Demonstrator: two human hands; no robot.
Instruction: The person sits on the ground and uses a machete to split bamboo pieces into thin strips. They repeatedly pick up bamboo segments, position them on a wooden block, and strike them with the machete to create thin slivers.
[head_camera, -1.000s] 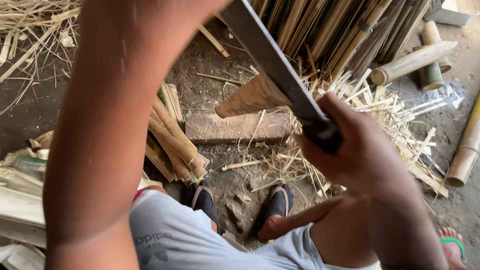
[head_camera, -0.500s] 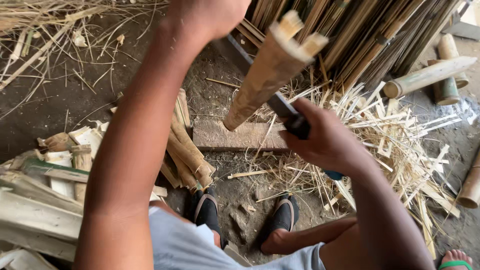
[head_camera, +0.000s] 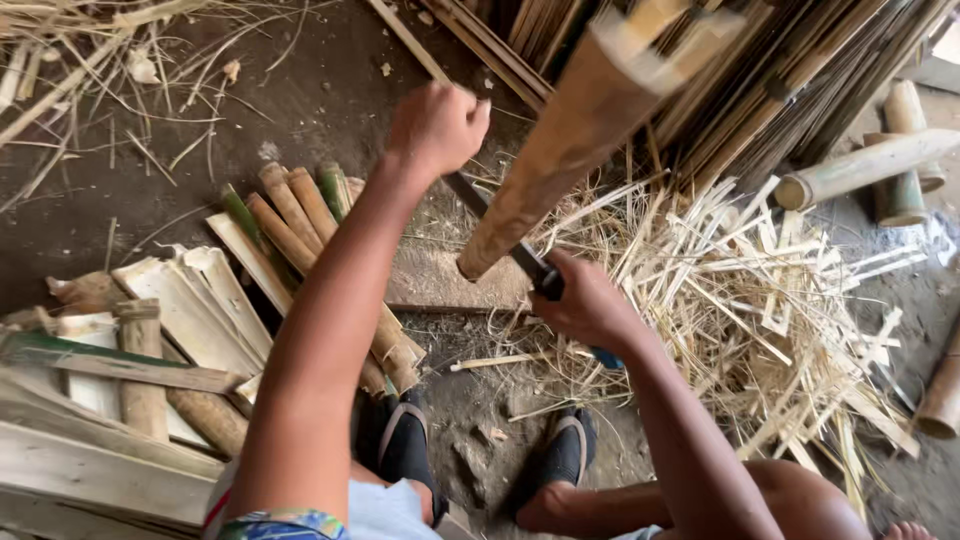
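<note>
- My left hand (head_camera: 437, 128) is a closed fist, sitting on the far end of the knife blade (head_camera: 497, 228), just left of the bamboo piece (head_camera: 565, 150).
- My right hand (head_camera: 590, 308) is wrapped tight round the knife handle, just below and right of the bamboo piece's foot; a bit of blue handle pokes out under my palm.
- The bamboo piece stands tilted, its lower end planted on the wooden block (head_camera: 440, 285), its split upper end leaning up toward me.
- The blade runs across behind the bamboo piece from one fist to the other; I cannot tell how deep it sits in the bamboo.
- Left of the bamboo piece lie split bamboo sections (head_camera: 290, 215), stacked side by side on the dirt.
- Further left of it sits a pile of flat pale slabs (head_camera: 180, 310).
- Right of the bamboo piece, a heap of pale shavings and splinters (head_camera: 770, 300) spreads over the ground.
- Behind it leans a bundle of long thin strips (head_camera: 800, 70), and a round pole (head_camera: 865, 165) lies beyond the shavings.
- My feet in dark sandals (head_camera: 410, 445) are planted below the block, near the bamboo piece's foot.
</note>
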